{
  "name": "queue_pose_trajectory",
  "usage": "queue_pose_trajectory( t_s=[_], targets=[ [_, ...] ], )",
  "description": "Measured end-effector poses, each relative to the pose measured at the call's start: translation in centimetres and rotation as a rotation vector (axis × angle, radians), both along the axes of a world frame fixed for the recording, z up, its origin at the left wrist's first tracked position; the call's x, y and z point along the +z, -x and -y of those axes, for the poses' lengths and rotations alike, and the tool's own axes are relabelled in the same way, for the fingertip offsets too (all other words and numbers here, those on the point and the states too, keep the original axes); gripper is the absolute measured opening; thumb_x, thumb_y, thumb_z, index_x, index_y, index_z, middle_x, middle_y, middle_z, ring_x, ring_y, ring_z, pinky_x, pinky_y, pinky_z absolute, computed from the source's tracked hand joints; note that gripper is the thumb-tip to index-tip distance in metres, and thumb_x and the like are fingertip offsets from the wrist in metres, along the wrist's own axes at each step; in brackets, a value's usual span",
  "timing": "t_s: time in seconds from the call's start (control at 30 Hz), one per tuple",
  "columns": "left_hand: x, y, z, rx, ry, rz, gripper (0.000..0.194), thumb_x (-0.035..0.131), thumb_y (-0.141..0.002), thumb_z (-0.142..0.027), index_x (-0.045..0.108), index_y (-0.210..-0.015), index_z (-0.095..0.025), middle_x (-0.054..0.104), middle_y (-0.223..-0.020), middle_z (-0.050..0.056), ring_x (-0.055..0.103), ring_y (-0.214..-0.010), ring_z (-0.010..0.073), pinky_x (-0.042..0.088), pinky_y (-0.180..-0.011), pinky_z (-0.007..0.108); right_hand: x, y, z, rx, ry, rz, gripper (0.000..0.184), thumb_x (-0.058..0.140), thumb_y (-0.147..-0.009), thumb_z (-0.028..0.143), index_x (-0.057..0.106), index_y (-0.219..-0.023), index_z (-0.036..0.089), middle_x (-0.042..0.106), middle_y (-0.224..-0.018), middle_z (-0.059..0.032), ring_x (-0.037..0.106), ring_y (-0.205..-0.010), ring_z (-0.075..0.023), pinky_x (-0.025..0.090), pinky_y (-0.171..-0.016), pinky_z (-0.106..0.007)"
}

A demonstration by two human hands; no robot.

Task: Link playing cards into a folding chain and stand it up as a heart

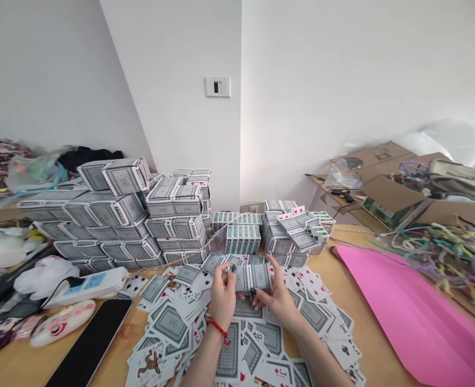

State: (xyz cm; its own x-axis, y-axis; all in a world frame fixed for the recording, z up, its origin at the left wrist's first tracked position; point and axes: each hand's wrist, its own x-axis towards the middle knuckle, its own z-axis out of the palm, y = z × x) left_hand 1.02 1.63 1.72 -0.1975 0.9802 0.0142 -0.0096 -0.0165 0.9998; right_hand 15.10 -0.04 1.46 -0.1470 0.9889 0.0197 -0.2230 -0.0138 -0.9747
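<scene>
Between my two hands is a small block made of playing cards [250, 278], its grey patterned backs facing up. My left hand [223, 290] pinches its left end, a red cord bracelet on that wrist. Around the right end curve the fingers of my right hand [275, 293], thumb at the near edge. Loose playing cards [170, 325] lie spread under both forearms, some face up, some face down. Behind the hands stand green-and-white card boxes [243, 239]. The block's underside is hidden.
Stacked card blocks [120, 209] rise at the back left, more card blocks [275, 231] right of centre. A black phone [90, 344] and a power strip [90, 287] lie left. Pink paper [406, 317], tangled coloured stems [442, 269] and a cardboard box [442, 215] occupy the right.
</scene>
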Motion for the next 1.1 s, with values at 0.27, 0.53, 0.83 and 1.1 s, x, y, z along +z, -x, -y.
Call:
queue_pose_trajectory(
  t_s=[0.27, 0.53, 0.83, 1.1],
  targets=[
    [0.2, 0.8, -0.1, 0.06, -0.232, -0.383, 0.021, 0.044, -0.08, -0.036, 0.055, -0.081, -0.019, 0.061, -0.08, 0.004, 0.057, -0.079, 0.0199, 0.045, -0.073, 0.032, -0.8, 0.4, 0.2, 0.201, 0.009, 0.007, 0.059, 0.059, -0.075, 0.03, 0.022, -0.121, 0.023, 0.058, -0.057, 0.0062, 0.056, -0.045, -0.0125, 0.049, -0.046, -0.027],
    [-0.3, 0.6, 0.0, 0.033, -0.221, -0.417, 0.02, 0.043, -0.081, -0.033, 0.055, -0.081, -0.018, 0.061, -0.078, 0.004, 0.056, -0.076, 0.0196, 0.044, -0.07, 0.031, -1.0, 0.0, 0.6, 0.239, 0.01, 0.002, 0.055, 0.056, -0.077, 0.026, 0.024, -0.121, 0.022, 0.058, -0.055, 0.0056, 0.054, -0.044, -0.012, 0.043, -0.043, -0.024],
    [0.1, 0.4, 0.4, -0.037, -0.165, -0.372, 0.024, 0.042, -0.081, -0.037, 0.056, -0.091, -0.019, 0.063, -0.083, 0.005, 0.058, -0.071, 0.0191, 0.046, -0.063, 0.031, 0.4, 0.0, 0.6, 0.242, 0.012, -0.114, 0.054, 0.061, -0.074, 0.028, 0.028, -0.117, 0.025, 0.06, -0.076, 0.0017, 0.06, -0.064, -0.0142, 0.05, -0.062, -0.031],
    [-0.2, 0.4, 0.0, 0.013, -0.138, -0.354, 0.032, 0.045, -0.079, -0.037, 0.053, -0.104, -0.02, 0.062, -0.096, 0.008, 0.06, -0.075, 0.0191, 0.047, -0.065, 0.032, -0.8, 0.5, -0.4, 0.033, 0.066, -0.099, 0.048, 0.059, -0.075, 0.041, 0.033, -0.113, 0.026, 0.054, -0.074, 0.0033, 0.055, -0.05, -0.0109, 0.048, -0.047, -0.026]
  ],
)
